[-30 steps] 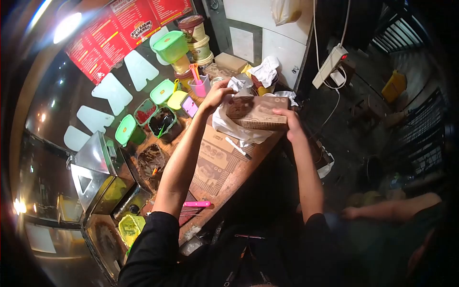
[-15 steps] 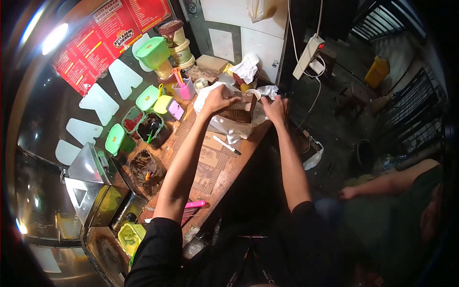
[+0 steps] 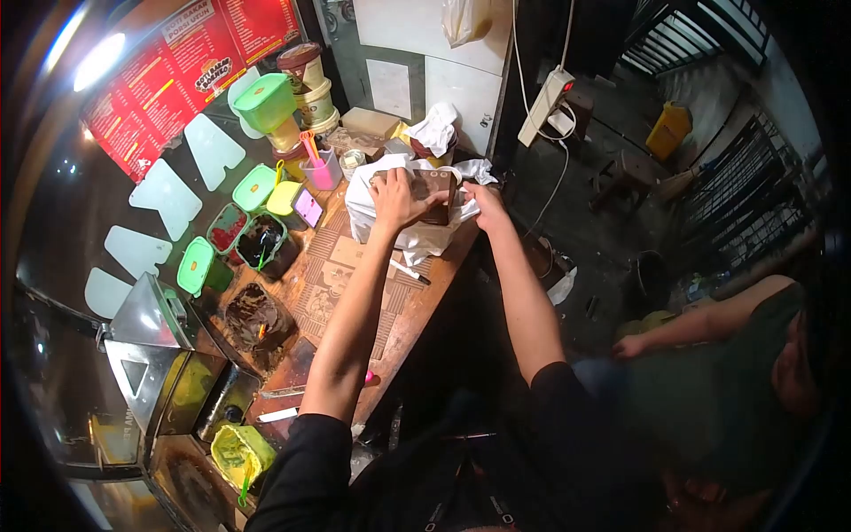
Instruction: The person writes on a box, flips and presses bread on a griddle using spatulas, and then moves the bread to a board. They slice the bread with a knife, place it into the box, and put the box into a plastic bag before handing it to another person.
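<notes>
A brown cardboard box (image 3: 439, 208) sits in a white plastic bag (image 3: 425, 241) near the far end of the counter. Over the box's left side lies my left hand (image 3: 396, 202), its thumb reaching across the top and its fingers curled on the far edge. My right hand (image 3: 484, 207) is closed, pinching the bag's right edge beside the box. The box's lower part is hidden by the bag. A black-and-white marker (image 3: 409, 272) lies on the brown patterned sheet (image 3: 341, 275) nearer to me.
Green-lidded tubs (image 3: 202, 264), a dark spread tub (image 3: 266, 241) and a messy chocolate container (image 3: 257, 319) line the left side. A pink cup (image 3: 321, 171) stands behind. A power strip (image 3: 546, 106) hangs at the right. Another person's arm (image 3: 709, 324) is at the lower right.
My left hand has settled lower over the box. My right hand has moved in toward the bag and closed on its edge. The view has shifted slightly.
</notes>
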`<state>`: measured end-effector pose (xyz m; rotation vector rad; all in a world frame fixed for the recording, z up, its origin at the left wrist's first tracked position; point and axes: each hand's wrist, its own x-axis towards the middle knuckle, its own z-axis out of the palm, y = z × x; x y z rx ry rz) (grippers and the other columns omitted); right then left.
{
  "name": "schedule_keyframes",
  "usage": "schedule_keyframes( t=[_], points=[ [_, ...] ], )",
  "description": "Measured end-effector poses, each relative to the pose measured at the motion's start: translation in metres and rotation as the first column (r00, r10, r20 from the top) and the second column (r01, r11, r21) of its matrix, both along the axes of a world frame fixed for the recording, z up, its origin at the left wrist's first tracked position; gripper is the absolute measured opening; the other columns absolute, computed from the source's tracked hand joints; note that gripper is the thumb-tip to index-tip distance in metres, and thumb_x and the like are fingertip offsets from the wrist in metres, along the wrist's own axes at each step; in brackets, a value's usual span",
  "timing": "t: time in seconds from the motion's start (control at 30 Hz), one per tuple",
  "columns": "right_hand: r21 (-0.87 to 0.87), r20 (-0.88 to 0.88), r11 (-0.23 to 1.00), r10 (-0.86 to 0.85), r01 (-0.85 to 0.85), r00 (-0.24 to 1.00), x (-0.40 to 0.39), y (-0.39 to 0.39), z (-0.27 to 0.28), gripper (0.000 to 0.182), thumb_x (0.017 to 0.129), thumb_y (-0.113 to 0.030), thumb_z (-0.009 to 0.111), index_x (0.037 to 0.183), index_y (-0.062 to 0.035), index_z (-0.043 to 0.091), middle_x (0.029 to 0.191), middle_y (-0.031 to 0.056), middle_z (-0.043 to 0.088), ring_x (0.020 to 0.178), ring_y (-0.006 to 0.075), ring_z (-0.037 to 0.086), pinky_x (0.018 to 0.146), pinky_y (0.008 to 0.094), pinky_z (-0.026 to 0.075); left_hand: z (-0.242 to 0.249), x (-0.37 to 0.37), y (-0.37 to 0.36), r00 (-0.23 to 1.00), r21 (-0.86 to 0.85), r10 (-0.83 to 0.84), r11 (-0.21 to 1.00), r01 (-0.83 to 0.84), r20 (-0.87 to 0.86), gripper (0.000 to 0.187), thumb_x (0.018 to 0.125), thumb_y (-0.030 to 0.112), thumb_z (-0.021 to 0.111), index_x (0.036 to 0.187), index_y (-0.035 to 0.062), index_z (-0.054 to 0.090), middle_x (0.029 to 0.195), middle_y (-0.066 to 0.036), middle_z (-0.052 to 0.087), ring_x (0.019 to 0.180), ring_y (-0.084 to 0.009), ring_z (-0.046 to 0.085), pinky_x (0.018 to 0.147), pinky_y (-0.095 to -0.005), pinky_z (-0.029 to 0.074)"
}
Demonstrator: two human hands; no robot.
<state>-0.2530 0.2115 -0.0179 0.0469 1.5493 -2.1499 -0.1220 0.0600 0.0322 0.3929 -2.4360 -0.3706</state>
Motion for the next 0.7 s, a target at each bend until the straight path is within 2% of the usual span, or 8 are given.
schedule_keyframes(
  t=[0.1, 0.23, 0.37, 0.43, 0.5, 0.57, 0.63, 0.7],
  points=[
    [0.008, -0.058, 0.995, 0.103, -0.103, 0.993, 0.013, 0.002, 0.021, 0.008, 0.083, -0.012, 0.063, 0.078, -0.0082, 0.058, 0.06, -0.0027, 0.052, 0.05, 0.0076, 0.047, 0.048, 0.0246, 0.037, 0.006, -0.001, 0.016, 1.0, -0.063, 0.018, 0.998, -0.018, 0.004, 0.091, 0.053, 0.07, 0.072, 0.102, -0.0034, 0.049, 0.105, -0.019, 0.05, 0.101, -0.0384, 0.047, 0.085, -0.0536, 0.034],
    [-0.034, 0.017, 0.999, 0.02, -0.019, 1.0, 0.019, 0.003, 0.023, 0.013, 0.083, -0.017, 0.064, 0.076, -0.0076, 0.058, 0.059, -0.0037, 0.051, 0.05, 0.0067, 0.046, 0.048, 0.0245, 0.037, 0.011, -0.015, 0.02, 0.999, -0.081, -0.02, 0.996, 0.024, 0.049, 0.094, 0.051, 0.071, 0.072, 0.102, -0.0041, 0.046, 0.099, -0.019, 0.051, 0.098, -0.0369, 0.047, 0.084, -0.0495, 0.035],
    [-0.332, 0.184, 0.933, 0.206, -0.137, 0.961, 0.021, 0.02, 0.026, 0.009, 0.083, -0.013, 0.061, 0.077, -0.0082, 0.056, 0.061, -0.0009, 0.051, 0.05, 0.0075, 0.046, 0.047, 0.0232, 0.036, 0.027, -0.019, 0.011, 0.982, -0.041, -0.076, 0.996, 0.084, 0.175, 0.086, 0.049, 0.061, 0.08, 0.098, -0.0019, 0.046, 0.096, -0.017, 0.052, 0.095, -0.0336, 0.047, 0.082, -0.0453, 0.036],
    [-0.245, 0.139, 0.959, 0.18, -0.142, 0.974, 0.034, 0.025, 0.026, 0.01, 0.085, -0.012, 0.059, 0.078, -0.0088, 0.053, 0.063, -0.0013, 0.05, 0.051, 0.0061, 0.044, 0.046, 0.022, 0.035, 0.036, -0.019, 0.01, 0.965, -0.004, -0.063, 0.998, 0.066, 0.254, 0.084, 0.049, 0.055, 0.082, 0.1, -0.0001, 0.045, 0.098, -0.017, 0.05, 0.096, -0.0342, 0.047, 0.083, -0.0455, 0.036],
    [-0.264, 0.212, 0.957, 0.18, -0.121, 0.961, 0.043, 0.029, 0.035, 0.012, 0.087, -0.013, 0.058, 0.077, -0.0093, 0.052, 0.064, -0.0019, 0.049, 0.052, 0.0054, 0.044, 0.047, 0.0217, 0.036, 0.04, -0.015, 0.014, 0.951, 0.005, -0.064, 0.998, 0.065, 0.303, 0.084, 0.05, 0.054, 0.083, 0.101, 0.0003, 0.045, 0.1, -0.017, 0.049, 0.097, -0.0351, 0.047, 0.083, -0.046, 0.035],
    [-0.379, 0.243, 0.925, 0.113, -0.012, 0.963, 0.04, 0.027, 0.028, 0.012, 0.087, -0.014, 0.059, 0.081, -0.0104, 0.05, 0.066, -0.0025, 0.047, 0.055, 0.0071, 0.044, 0.048, 0.0236, 0.037, 0.044, -0.013, 0.016, 0.944, -0.008, -0.084, 0.996, 0.091, 0.318, 0.084, 0.05, 0.053, 0.083, 0.102, 0.0, 0.044, 0.101, -0.018, 0.048, 0.098, -0.0361, 0.046, 0.084, -0.0466, 0.035],
    [-0.305, 0.2, 0.951, 0.009, 0.054, 0.98, 0.038, 0.016, 0.03, 0.015, 0.089, -0.019, 0.059, 0.081, -0.0112, 0.049, 0.066, -0.0024, 0.046, 0.055, 0.006, 0.043, 0.05, 0.0225, 0.038, 0.044, -0.012, 0.013, 0.951, -0.05, -0.065, 0.995, 0.084, 0.303, 0.088, 0.048, 0.055, 0.084, 0.103, -0.0011, 0.045, 0.099, -0.017, 0.05, 0.096, -0.0342, 0.047, 0.082, -0.0453, 0.037],
    [-0.338, 0.136, 0.941, 0.023, 0.024, 0.99, 0.036, 0.002, 0.032, 0.018, 0.093, -0.023, 0.053, 0.086, -0.0093, 0.044, 0.064, -0.0022, 0.047, 0.051, 0.0056, 0.044, 0.043, 0.0209, 0.038, 0.055, -0.013, 0.012, 0.909, 0.107, -0.051, 0.994, 0.007, 0.413, 0.089, 0.048, 0.052, 0.086, 0.105, -0.0023, 0.045, 0.1, -0.018, 0.052, 0.097, -0.0353, 0.048, 0.083, -0.0449, 0.038]
  ],
)
